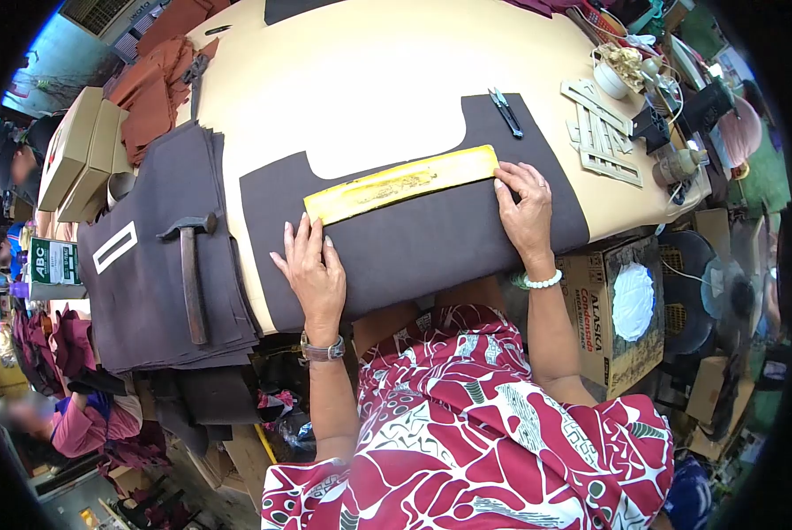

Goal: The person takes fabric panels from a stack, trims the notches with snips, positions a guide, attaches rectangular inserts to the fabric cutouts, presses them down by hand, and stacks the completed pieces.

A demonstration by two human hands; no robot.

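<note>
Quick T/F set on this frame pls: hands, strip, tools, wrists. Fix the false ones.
1. The left hand and right hand are at opposite ends of the yellow strip. True.
2. The hammer lies on the yellow strip. False: it lies on the stack of dark sheets at the left.
3. The snips lie on the dark sheet, beyond the yellow strip. True.
4. The beaded bracelet is on the left wrist. False: it is on the right; the left wrist wears a brown strap.
5. The yellow strip is unmarked. False: dark marks show on it.
6. A carton shows to the right of the right forearm. True.
</note>
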